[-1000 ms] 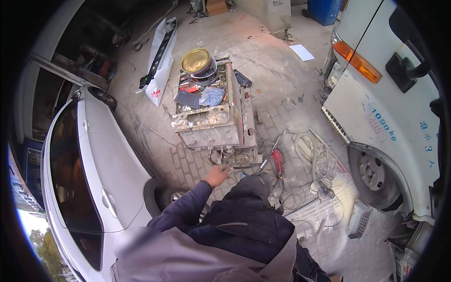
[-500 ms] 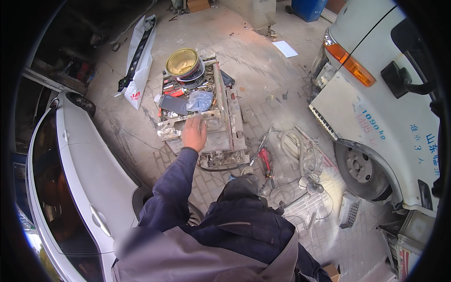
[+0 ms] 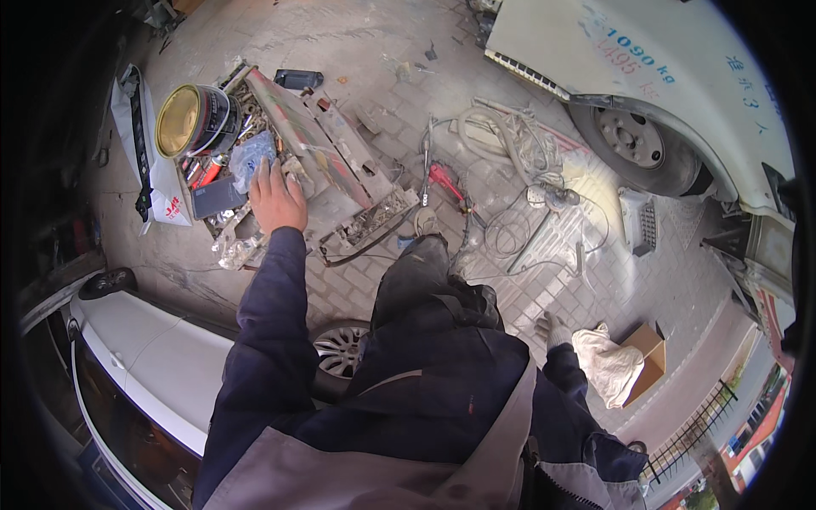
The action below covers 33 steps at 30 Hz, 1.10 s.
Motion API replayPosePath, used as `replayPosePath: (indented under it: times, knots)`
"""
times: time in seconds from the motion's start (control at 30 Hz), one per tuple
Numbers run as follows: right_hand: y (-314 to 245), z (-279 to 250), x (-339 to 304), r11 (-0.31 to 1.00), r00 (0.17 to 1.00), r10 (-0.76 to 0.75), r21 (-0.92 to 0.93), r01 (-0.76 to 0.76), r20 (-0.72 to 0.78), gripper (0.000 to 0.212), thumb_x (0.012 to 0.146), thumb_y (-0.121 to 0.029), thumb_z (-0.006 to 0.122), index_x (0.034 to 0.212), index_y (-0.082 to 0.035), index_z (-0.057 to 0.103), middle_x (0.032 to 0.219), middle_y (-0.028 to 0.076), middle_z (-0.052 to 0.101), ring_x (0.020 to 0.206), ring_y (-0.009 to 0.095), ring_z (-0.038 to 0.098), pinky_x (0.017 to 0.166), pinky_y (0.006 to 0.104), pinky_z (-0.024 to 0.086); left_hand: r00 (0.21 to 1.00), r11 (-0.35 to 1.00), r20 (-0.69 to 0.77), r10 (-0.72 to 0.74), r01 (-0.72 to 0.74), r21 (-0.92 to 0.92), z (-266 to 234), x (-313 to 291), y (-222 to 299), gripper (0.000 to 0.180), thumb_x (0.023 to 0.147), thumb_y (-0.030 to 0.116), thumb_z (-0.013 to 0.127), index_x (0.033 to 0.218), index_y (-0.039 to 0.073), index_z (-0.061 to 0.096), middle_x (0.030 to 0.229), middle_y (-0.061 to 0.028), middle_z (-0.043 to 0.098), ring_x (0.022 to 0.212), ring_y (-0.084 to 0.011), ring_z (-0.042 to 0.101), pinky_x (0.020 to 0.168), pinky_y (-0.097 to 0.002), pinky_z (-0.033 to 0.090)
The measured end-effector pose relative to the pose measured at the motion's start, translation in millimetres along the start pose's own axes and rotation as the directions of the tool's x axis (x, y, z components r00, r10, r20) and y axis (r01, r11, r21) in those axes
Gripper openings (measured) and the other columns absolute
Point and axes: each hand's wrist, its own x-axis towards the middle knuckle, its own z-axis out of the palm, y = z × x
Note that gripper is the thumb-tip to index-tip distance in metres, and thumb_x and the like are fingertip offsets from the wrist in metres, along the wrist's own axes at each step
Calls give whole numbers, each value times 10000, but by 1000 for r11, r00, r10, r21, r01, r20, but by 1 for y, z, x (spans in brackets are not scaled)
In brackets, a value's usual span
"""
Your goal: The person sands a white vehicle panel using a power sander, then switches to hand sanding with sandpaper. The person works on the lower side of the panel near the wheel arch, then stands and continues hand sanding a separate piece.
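Note:
My bare left hand (image 3: pixel 277 202) rests at the edge of a cluttered tool cart (image 3: pixel 327 157), fingers stretched out and slightly apart, with nothing seen in it. Just beyond its fingertips lies a crumpled bluish plastic bag (image 3: pixel 252 160). Beside that are a dark flat rectangular object (image 3: pixel 214 197) and a red item (image 3: pixel 209 171) among loose tools and hardware. An open round bucket (image 3: pixel 223 121) stands tilted in view on the cart. At my right side, my right hand (image 3: pixel 554 330) wears a pale glove, its fingers extended. A whitish cloth (image 3: pixel 608 367) hangs from a cardboard box (image 3: pixel 653 350) close to it.
A white car (image 3: pixel 161 344) stands at left, a pale truck (image 3: pixel 586 51) at upper right. On the paving lie a red-handled tool (image 3: pixel 444 182), coiled hoses (image 3: pixel 484 132) and a lamp-like unit (image 3: pixel 637 221). A long dark part (image 3: pixel 138 140) lies on white wrapping.
My view has swung to the right, so the cart sits further left. My right hand, the cloth and more of the box have come into view. My left hand stays at the cart.

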Motion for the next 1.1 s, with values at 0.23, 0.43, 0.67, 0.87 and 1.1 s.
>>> replayPosePath:
  times: [0.23,0.43,0.67,0.87,1.1]
  knots:
    - [9,-1,11,993,991,-103,-52,108,81,484,1054,-371,672,1336,23,660,1071,162,781,857,252,744,766,380,592,996,996,-27,82,-81,38,13,1,-15,424,1037,271,618,1393,48,676,1515,-219,598,1372,-429,535,1190,-518,412]
    - [100,-73,41,1000,999,11,11,-11,-33,416,1057,-390,641,1317,-64,646,1031,140,778,778,282,726,741,440,582,984,983,21,179,-180,34,34,4,-46,416,1076,277,587,1383,4,654,1476,-253,600,1389,-427,517,1191,-530,384]
    - [228,-70,52,973,980,193,140,-185,-46,315,1073,-383,577,1259,-132,617,1015,147,758,797,342,715,670,512,542,947,929,98,304,-318,191,58,10,-82,422,1105,296,543,1395,4,635,1519,-255,577,1384,-445,526,1185,-532,398]
    - [220,-9,4,943,988,149,295,-155,42,323,1063,-337,623,1273,-91,641,979,128,755,740,268,684,630,423,542,962,947,99,256,-270,174,49,13,-64,450,1120,319,506,1413,1,628,1519,-246,581,1393,-435,522,1195,-518,394]
    - [236,9,-20,942,985,139,320,-99,-105,311,1069,-354,646,1210,-78,664,883,79,737,672,190,667,568,363,503,987,960,66,146,-158,232,32,6,-36,466,1093,343,519,1354,-10,675,1432,-256,644,1327,-438,575,1152,-526,436]
